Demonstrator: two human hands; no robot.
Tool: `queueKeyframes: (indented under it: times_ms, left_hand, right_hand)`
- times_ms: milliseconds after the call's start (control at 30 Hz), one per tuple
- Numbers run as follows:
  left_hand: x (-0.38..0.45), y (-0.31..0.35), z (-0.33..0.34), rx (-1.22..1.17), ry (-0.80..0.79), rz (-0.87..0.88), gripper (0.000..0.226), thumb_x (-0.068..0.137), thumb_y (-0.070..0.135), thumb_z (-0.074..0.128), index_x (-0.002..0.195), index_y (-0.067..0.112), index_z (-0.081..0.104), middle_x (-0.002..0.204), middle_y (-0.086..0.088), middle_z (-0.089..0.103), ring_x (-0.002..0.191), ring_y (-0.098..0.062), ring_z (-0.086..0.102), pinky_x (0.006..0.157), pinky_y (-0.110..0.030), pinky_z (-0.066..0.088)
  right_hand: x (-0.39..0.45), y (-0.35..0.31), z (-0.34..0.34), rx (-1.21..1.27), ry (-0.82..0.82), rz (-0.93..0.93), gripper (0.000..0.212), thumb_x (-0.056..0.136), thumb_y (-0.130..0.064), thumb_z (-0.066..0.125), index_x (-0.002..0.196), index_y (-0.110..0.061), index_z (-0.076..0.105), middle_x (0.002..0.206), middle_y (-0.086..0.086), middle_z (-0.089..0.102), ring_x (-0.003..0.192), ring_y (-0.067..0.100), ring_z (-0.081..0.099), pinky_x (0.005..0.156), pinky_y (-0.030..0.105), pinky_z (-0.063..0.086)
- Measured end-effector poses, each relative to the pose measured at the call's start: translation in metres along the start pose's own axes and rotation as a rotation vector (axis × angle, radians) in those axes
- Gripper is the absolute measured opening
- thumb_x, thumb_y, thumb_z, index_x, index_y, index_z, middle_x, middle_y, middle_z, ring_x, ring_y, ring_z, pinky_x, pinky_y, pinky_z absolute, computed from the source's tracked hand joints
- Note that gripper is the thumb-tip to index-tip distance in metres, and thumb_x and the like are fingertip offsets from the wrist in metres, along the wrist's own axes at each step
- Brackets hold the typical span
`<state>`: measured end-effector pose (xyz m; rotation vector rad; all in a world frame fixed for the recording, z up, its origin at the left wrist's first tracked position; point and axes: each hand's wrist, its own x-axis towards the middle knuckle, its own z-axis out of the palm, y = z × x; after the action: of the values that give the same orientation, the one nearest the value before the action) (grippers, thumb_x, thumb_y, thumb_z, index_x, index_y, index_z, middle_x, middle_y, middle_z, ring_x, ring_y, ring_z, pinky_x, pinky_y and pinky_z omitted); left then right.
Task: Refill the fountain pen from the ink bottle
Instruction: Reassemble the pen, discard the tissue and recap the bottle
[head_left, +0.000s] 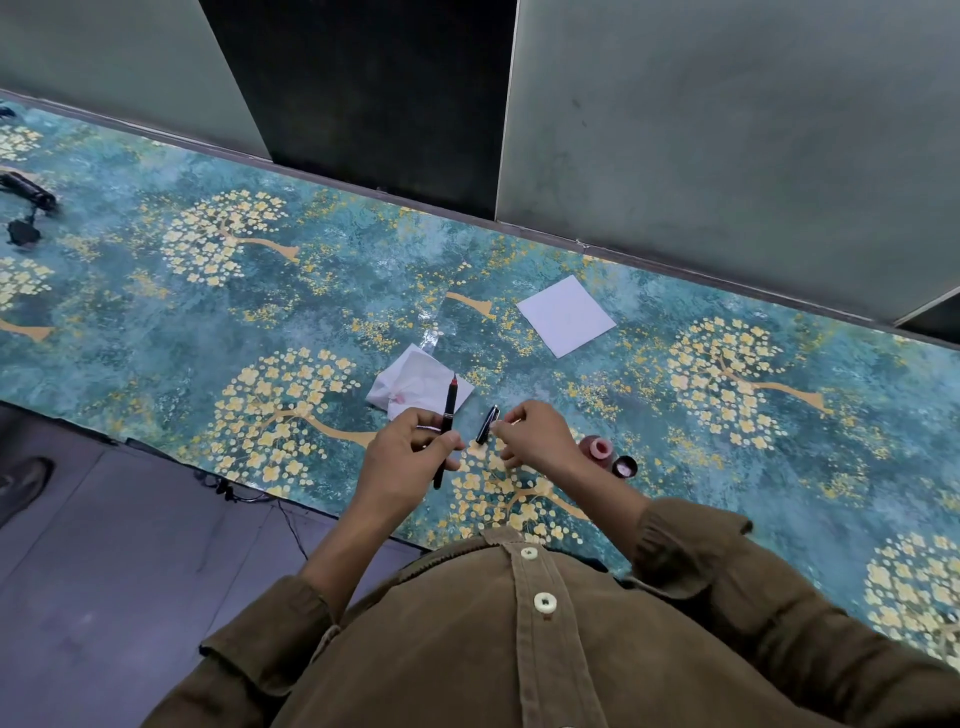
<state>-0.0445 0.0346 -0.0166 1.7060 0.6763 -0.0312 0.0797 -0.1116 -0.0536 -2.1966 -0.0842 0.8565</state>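
Refill, late stage by the look of it — left hand (410, 457) grips slim black fountain pen body (445, 431), red-tipped; right hand (535, 434) pinches short black pen section (487, 425); small open ink bottle (597, 449) stands uncapped on bench — rejoining and capping remain.

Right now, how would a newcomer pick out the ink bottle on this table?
Start at the teal floral table and find the person's right hand near its front edge. Just right of that wrist stands the ink bottle, small and reddish-brown. It is open-mouthed with pink inside, unlike its dark cap lying loose beside it.
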Motion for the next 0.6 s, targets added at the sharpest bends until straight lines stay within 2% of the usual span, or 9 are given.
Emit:
queueKeyframes:
  times_ms: [100,167,233,300,400,433,500,533,600]
  left_hand:
    - [0.001,0.001,-0.004,-0.015,0.001,0.013,0.009,0.092,0.023,0.068,0.097,0.021,0.061,0.091,-0.002,0.077,0.076,-0.018,0.076,0.079,-0.053,0.058]
    - [0.000,0.001,-0.005,-0.017,-0.004,0.020,0.008,0.092,0.022,0.069,0.096,0.022,0.062,0.093,-0.005,0.076,0.076,-0.018,0.076,0.080,-0.053,0.058]
    - [-0.001,0.000,-0.008,-0.024,-0.010,0.026,0.010,0.092,0.022,0.069,0.099,0.021,0.062,0.093,-0.005,0.075,0.077,-0.018,0.076,0.079,-0.051,0.059]
    - [-0.001,0.001,-0.010,-0.036,-0.009,0.037,0.013,0.093,0.020,0.068,0.104,0.020,0.061,0.092,-0.004,0.076,0.077,-0.018,0.075,0.076,-0.046,0.059]
    - [-0.002,0.004,-0.013,-0.054,0.000,0.060,0.019,0.095,0.018,0.065,0.112,0.021,0.059,0.091,-0.003,0.076,0.076,-0.019,0.075,0.071,-0.037,0.057]
    - [-0.002,0.005,-0.013,-0.049,-0.007,0.065,0.021,0.095,0.018,0.064,0.115,0.021,0.058,0.091,-0.003,0.076,0.076,-0.019,0.075,0.070,-0.036,0.057]
    - [-0.002,0.005,-0.013,-0.042,-0.024,0.071,0.026,0.096,0.018,0.063,0.121,0.020,0.057,0.092,-0.003,0.076,0.076,-0.020,0.075,0.068,-0.034,0.056]
    - [-0.002,0.006,-0.011,-0.045,-0.035,0.073,0.027,0.096,0.018,0.064,0.122,0.019,0.058,0.092,-0.003,0.077,0.076,-0.020,0.075,0.066,-0.032,0.054]
    - [-0.002,0.006,-0.010,-0.043,-0.047,0.076,0.026,0.095,0.017,0.065,0.121,0.019,0.059,0.091,-0.003,0.077,0.075,-0.020,0.075,0.063,-0.025,0.052]
  right_hand:
    - [0.023,-0.007,0.015,-0.207,0.063,-0.038,0.032,0.090,-0.035,0.065,0.074,-0.008,0.055,0.062,0.016,0.065,0.057,0.030,0.068,0.058,0.045,0.059]
    - [0.032,-0.007,0.022,-0.281,0.084,-0.064,0.034,0.087,-0.037,0.066,0.093,-0.008,0.051,0.062,0.005,0.056,0.054,0.020,0.056,0.044,0.035,0.043]
    - [0.032,-0.009,0.024,-0.328,0.083,-0.091,0.034,0.086,-0.030,0.066,0.100,-0.007,0.047,0.064,0.003,0.049,0.054,0.016,0.046,0.043,0.029,0.028]
    - [0.033,-0.009,0.023,-0.382,0.077,-0.099,0.022,0.082,-0.019,0.064,0.078,-0.008,0.044,0.057,0.004,0.042,0.049,0.018,0.038,0.045,0.028,0.024]
    - [0.033,-0.009,0.020,-0.384,0.057,-0.107,0.037,0.076,-0.008,0.059,0.055,-0.015,0.029,0.048,0.005,0.030,0.046,0.021,0.027,0.048,0.028,0.020]
    - [0.033,-0.008,0.016,-0.354,0.041,-0.085,0.037,0.076,-0.008,0.059,0.052,-0.015,0.032,0.046,0.008,0.035,0.044,0.024,0.033,0.047,0.027,0.024]
    - [0.028,-0.009,0.008,-0.196,-0.013,-0.048,0.028,0.080,-0.008,0.060,0.055,-0.011,0.049,0.054,0.023,0.060,0.051,0.036,0.063,0.050,0.028,0.048]
    - [0.022,-0.013,0.002,-0.077,-0.040,-0.032,0.020,0.083,-0.007,0.061,0.063,-0.006,0.058,0.066,0.026,0.069,0.062,0.037,0.072,0.058,0.036,0.060]
    - [0.007,-0.020,-0.010,0.175,-0.075,-0.030,0.006,0.090,-0.005,0.065,0.089,-0.001,0.061,0.083,0.026,0.073,0.073,0.034,0.075,0.069,0.046,0.064]
